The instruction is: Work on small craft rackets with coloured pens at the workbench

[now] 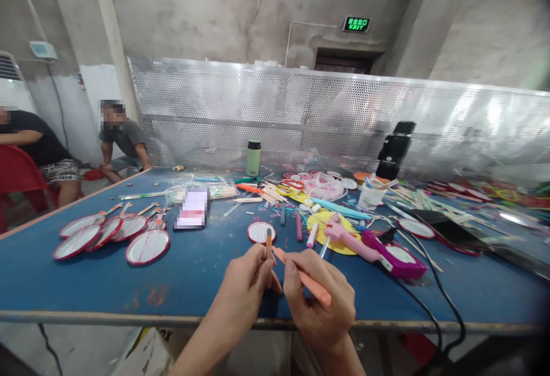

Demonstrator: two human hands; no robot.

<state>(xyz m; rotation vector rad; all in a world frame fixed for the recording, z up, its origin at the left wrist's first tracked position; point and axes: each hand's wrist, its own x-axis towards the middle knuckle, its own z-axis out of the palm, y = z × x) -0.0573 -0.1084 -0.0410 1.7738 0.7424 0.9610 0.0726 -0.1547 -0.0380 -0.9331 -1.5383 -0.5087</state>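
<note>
My left hand [249,277] is closed in a pinch on a small wooden stick [268,240] held upright near the table's front edge. My right hand [320,298] is wrapped round an orange pen-like tool [306,278] whose tip points toward the stick. Just beyond the stick, a round white disc with a red rim [260,231] lies flat on the blue table [94,284]. A pink glue gun [346,237] and a purple one [395,257] lie to the right of my hands.
Several red-rimmed paddle fans [112,231] lie at the left. A phone [192,208], green bottle [253,158], white cup [371,195], sticks, pens and black cables [433,293] clutter the middle and right. Two people sit at far left. A perforated metal screen backs the table.
</note>
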